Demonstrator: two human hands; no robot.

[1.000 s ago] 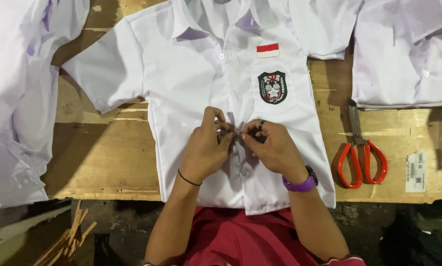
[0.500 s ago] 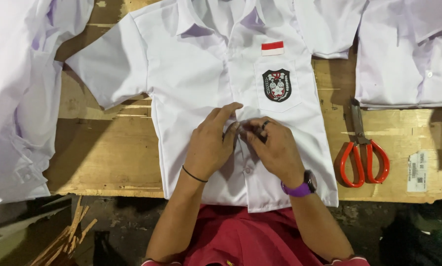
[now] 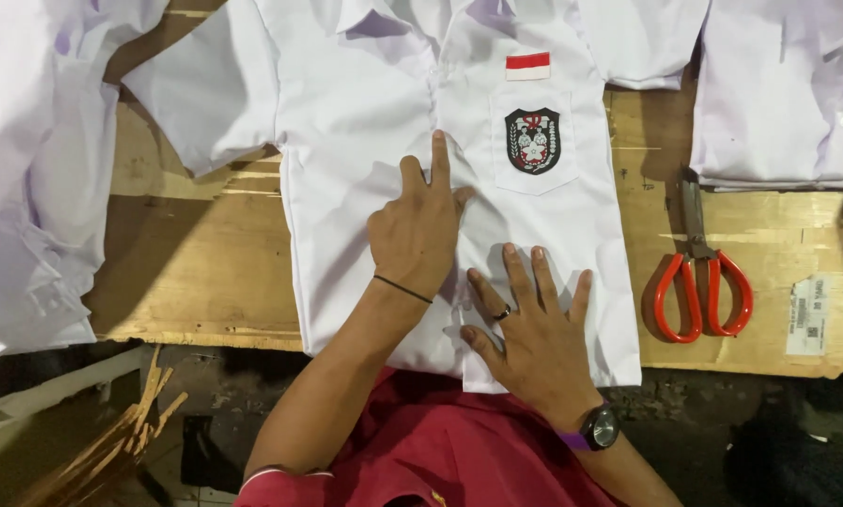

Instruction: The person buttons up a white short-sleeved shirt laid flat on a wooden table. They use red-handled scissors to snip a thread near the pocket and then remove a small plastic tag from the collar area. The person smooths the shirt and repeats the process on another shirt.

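Head view is showing the shirt (image 3: 374, 141) lying face-up on the table (image 3: 186, 272), seemingly buttoned, while the left hand (image 3: 417, 235) and right hand (image 3: 534, 329) are pressing it, fingers spread, gripping nothing.

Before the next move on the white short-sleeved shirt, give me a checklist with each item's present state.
1. White short-sleeved shirt lies front-up on the wooden table: ok.
2. Left hand presses flat along the front placket: ok.
3. Right hand rests spread on the lower front, near the hem: ok.
4. All front buttons fastened: cannot tell, the hands cover the placket.
5. Red-handled scissors lie off the shirt, to its right: ok.
6. Neighbouring white garments stay clear of the shirt: not ok, the sleeve tips meet them at the top.
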